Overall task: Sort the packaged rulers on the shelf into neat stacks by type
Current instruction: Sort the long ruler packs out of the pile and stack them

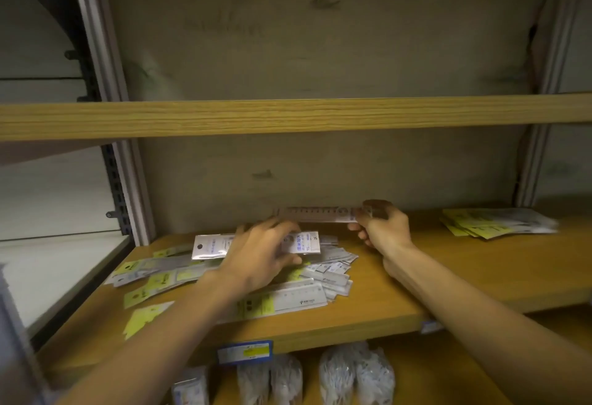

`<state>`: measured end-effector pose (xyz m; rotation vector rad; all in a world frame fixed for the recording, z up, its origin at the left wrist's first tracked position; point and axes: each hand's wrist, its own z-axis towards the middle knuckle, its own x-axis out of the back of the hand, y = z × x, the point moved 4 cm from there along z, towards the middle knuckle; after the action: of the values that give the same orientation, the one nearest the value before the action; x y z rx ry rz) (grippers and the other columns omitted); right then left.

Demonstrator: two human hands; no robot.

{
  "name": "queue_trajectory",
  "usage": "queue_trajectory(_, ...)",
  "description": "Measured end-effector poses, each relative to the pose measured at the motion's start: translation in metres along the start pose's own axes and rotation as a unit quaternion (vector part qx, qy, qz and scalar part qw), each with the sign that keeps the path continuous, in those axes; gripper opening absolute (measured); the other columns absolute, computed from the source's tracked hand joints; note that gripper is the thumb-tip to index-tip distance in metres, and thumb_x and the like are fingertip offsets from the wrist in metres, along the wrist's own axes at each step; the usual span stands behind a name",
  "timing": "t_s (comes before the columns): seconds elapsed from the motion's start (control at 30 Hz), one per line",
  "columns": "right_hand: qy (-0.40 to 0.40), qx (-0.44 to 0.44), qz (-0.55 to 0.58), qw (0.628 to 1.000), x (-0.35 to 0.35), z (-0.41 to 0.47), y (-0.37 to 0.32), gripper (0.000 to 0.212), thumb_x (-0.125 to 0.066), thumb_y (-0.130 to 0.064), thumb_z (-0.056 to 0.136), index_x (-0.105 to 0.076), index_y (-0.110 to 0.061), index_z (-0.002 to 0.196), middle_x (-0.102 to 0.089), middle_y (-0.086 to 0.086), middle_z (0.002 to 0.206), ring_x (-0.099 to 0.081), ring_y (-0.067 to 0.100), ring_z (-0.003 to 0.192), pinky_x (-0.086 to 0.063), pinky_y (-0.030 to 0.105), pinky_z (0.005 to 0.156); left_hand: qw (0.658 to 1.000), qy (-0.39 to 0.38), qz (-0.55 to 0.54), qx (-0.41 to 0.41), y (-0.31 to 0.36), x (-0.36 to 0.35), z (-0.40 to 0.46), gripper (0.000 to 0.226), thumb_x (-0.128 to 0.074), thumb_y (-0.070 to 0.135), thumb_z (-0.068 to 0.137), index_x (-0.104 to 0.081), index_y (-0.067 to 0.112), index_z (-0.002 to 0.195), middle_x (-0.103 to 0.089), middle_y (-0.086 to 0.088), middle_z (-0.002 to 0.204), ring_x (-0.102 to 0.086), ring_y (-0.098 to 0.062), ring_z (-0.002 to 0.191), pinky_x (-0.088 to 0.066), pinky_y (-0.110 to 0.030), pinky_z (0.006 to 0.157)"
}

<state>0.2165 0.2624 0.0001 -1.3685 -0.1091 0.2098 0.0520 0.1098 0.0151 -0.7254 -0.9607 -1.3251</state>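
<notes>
A loose pile of packaged rulers (323,271), some with yellow cards and some with white ones, is spread over the left half of the wooden shelf (448,279). My left hand (259,254) holds a white-carded ruler pack (209,246) just above the pile, its fingers curled round the middle. My right hand (381,226) pinches the right end of a long clear ruler pack (315,214), lifted level above the shelf near the back wall. A stack of yellow-carded ruler packs (493,222) lies at the far right of the shelf.
A higher wooden shelf board (288,117) crosses just above the work area. Metal uprights (128,180) frame the bay at left and right. Below, bagged white items (355,372) hang under a blue and yellow price label (245,351) on the shelf edge.
</notes>
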Motion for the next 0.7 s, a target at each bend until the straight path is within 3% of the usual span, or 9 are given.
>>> queue_trajectory(0.13, 0.01, 0.019, 0.003, 1.0, 0.022, 0.014, -0.002, 0.026, -0.072, -0.027, 0.086, -0.06, -0.023, 0.109, -0.074, 0.005, 0.086, -0.056, 0.002, 0.048, -0.04, 0.017, 0.047, 1.0, 0.022, 0.008, 0.009, 0.021, 0.002, 0.01, 0.049, -0.062, 0.048, 0.086, -0.048, 0.035, 0.13, -0.052, 0.012, 0.132, -0.05, -0.014, 0.119, -0.036, -0.041, 0.102)
queue_trajectory(0.3, 0.0, 0.026, -0.006, 1.0, 0.054, 0.029, -0.003, 0.016, -0.073, -0.03, 0.084, -0.059, -0.027, 0.09, -0.073, 0.001, 0.084, -0.057, 0.008, 0.058, -0.044, 0.021, 0.055, 0.997, 0.061, 0.026, 0.024, 0.058, -0.007, 0.017, 0.043, -0.058, 0.048, 0.089, -0.049, 0.036, 0.129, -0.052, 0.013, 0.133, -0.047, -0.013, 0.123, -0.029, -0.037, 0.103)
queue_trajectory(0.47, -0.038, 0.017, 0.002, 0.999, 0.067, 0.034, 0.006, 0.03, -0.074, -0.026, 0.084, -0.061, -0.02, 0.11, -0.073, 0.001, 0.087, -0.058, 0.01, 0.062, -0.044, 0.023, 0.057, 0.995, 0.076, 0.046, 0.035, 0.089, -0.02, 0.018, 0.042, -0.055, 0.047, 0.091, -0.048, 0.035, 0.131, -0.05, 0.013, 0.134, -0.043, -0.012, 0.125, -0.022, -0.033, 0.102)
queue_trajectory(0.6, -0.041, 0.015, 0.01, 0.999, 0.074, 0.04, 0.006, 0.031, -0.076, -0.029, 0.082, -0.062, -0.02, 0.109, -0.073, -0.001, 0.073, -0.054, 0.007, 0.056, -0.044, 0.027, 0.061, 0.993, 0.099, 0.051, 0.025, 0.101, -0.018, 0.023, 0.043, -0.056, 0.041, 0.091, -0.048, 0.035, 0.133, -0.05, 0.014, 0.134, -0.041, -0.012, 0.125, -0.019, -0.03, 0.102)
queue_trajectory(0.7, -0.037, 0.009, 0.015, 0.999, 0.078, 0.042, 0.006, 0.03, -0.075, -0.028, 0.083, -0.062, -0.019, 0.109, -0.072, -0.001, 0.071, -0.052, 0.006, 0.052, -0.042, 0.024, 0.056, 0.991, 0.121, 0.052, 0.004, 0.108, -0.018, 0.028, 0.043, -0.062, 0.035, 0.089, -0.053, 0.032, 0.13, -0.055, 0.01, 0.13, -0.045, -0.015, 0.124, -0.021, -0.033, 0.103)
